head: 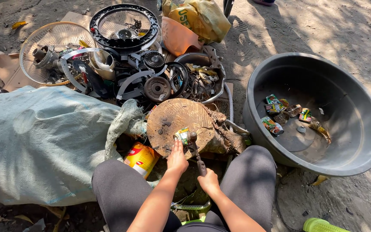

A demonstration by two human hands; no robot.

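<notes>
Head view: left hand (177,158) pinches the small green battery (182,135) flat on the stump (174,120), fingers best kept clear of the head, while right hand (208,180), closed round the hammer (195,150), strikes squarely.

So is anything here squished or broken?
Yes. The small green can under the left hand on the wood stump looks crushed flat, and more flattened cans lie in the grey tub. The right hand holds a hammer. Fan parts lie scattered behind.
</notes>
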